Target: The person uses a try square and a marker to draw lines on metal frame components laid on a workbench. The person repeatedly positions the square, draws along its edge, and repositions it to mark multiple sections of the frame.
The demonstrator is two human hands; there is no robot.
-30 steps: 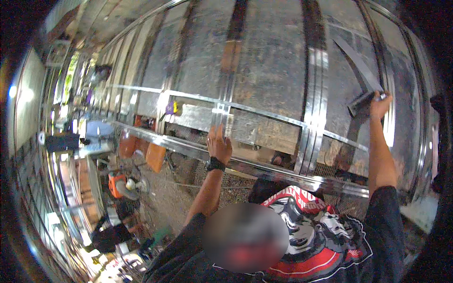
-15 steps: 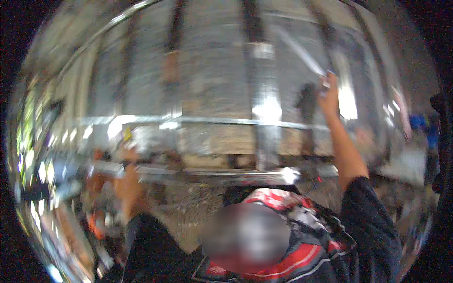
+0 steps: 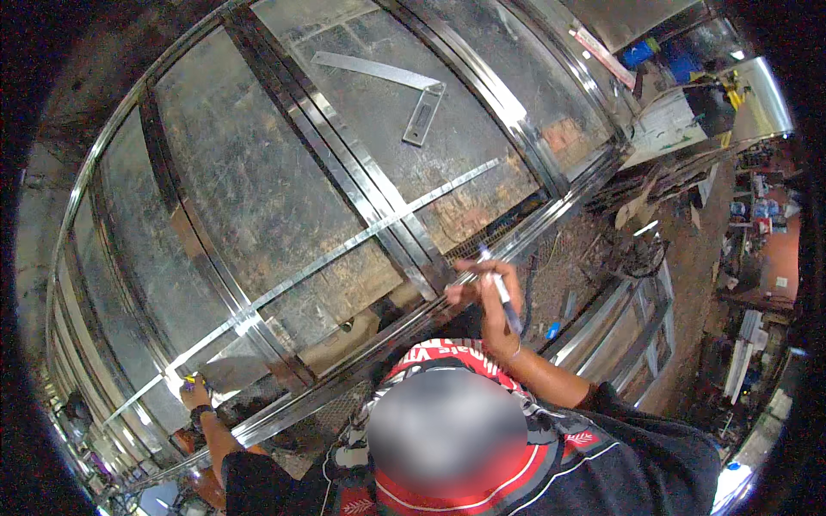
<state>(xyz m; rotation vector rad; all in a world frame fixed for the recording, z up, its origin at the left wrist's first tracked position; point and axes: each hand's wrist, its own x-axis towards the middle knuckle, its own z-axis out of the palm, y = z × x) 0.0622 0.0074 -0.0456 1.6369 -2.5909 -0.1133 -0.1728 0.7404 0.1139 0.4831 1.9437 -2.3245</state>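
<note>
My right hand (image 3: 492, 301) is closed around a white and dark-blue marker pen (image 3: 496, 279), held over the near rail of a shiny metal frame (image 3: 344, 172). On the grey sheet beyond it lies a metal try square (image 3: 374, 70), apart from both hands. A long, thin pale strip (image 3: 335, 248) runs across the frame bars. At the strip's left part, my left hand (image 3: 197, 395) has its fingers closed on a small yellow thing (image 3: 190, 378), too small to name.
Lengths of metal profile (image 3: 594, 331) lie on the floor to the right. Stacked sheets and a white board (image 3: 671, 125) stand at the frame's right end. Shelves with clutter (image 3: 761, 206) are at the far right. A dark gap shows under the near rail.
My right hand has let go of the try square and drawn back toward me with the marker. The view has swung round to the right. My left hand stays by the strip.
</note>
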